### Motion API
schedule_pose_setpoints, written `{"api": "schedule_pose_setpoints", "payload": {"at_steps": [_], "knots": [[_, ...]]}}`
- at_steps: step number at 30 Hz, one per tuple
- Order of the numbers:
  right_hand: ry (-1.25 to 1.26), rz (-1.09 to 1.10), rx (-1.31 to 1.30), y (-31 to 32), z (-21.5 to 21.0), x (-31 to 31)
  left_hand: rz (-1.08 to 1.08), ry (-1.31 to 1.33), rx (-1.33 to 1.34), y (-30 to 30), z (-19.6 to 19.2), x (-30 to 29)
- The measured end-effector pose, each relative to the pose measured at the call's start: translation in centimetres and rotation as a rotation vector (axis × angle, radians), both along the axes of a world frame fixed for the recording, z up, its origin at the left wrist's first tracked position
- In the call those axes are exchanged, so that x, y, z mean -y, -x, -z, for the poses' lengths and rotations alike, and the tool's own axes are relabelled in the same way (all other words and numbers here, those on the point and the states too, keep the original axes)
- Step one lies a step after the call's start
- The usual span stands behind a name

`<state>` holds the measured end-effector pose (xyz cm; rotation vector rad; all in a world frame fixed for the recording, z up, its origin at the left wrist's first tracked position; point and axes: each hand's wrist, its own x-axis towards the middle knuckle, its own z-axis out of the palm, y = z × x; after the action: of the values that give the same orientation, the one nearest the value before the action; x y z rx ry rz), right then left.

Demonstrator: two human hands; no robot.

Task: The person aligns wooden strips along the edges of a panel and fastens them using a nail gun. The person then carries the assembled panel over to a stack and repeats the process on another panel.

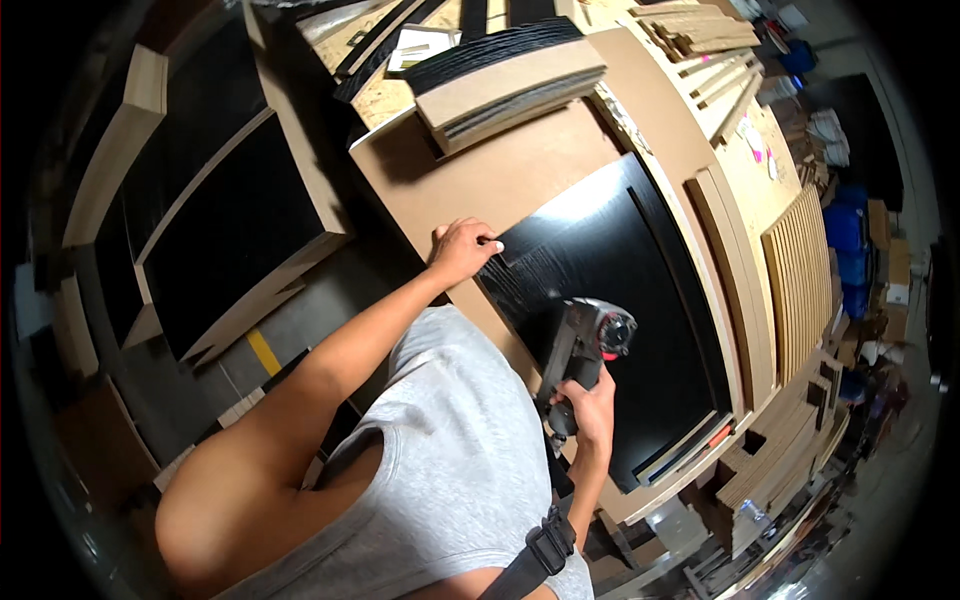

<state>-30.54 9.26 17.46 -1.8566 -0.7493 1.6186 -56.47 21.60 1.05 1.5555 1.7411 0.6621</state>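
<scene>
1. The glossy black rectangular panel [620, 300] lies flat on a brown fibreboard sheet [500, 180] covering the workbench.
2. We see the left hand [462, 250] pressed palm-down at the panel's upper left corner, fingers spread flat, gripping nothing.
3. We see the right hand [590, 405] closed around the handle of a grey and black power nail gun [585, 340], held over the panel's lower left part.
4. A stack of brown boards [510, 90] rests beyond the sheet.
</scene>
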Motion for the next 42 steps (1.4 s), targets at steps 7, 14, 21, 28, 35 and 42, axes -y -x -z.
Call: {"api": "schedule_pose_setpoints", "payload": {"at_steps": [7,14,21,28,35,42], "knots": [[-0.111,0.413,0.191,-11.4,-0.6,11.3,-0.051,-0.049,0.023,-0.4,3.1,-0.5],[-0.088,0.680,0.523,-21.7,0.2,23.9,0.045,-0.107,-0.115,1.8,3.6,-1.8],[0.246,0.722,0.785,-31.9,5.7,34.6,0.113,-0.297,-0.655,-6.7,-3.3,-2.1],[0.461,0.630,1.161,-38.0,9.0,34.4,0.565,-0.530,-0.412,-26.0,-4.9,-4.8],[0.338,0.586,1.202,-40.2,12.3,32.2,1.000,-0.668,-0.461,-45.9,-5.3,-8.9],[0.363,0.595,1.209,-42.5,13.2,32.2,1.122,-0.605,-0.733,-57.7,-4.2,-13.8]]}}
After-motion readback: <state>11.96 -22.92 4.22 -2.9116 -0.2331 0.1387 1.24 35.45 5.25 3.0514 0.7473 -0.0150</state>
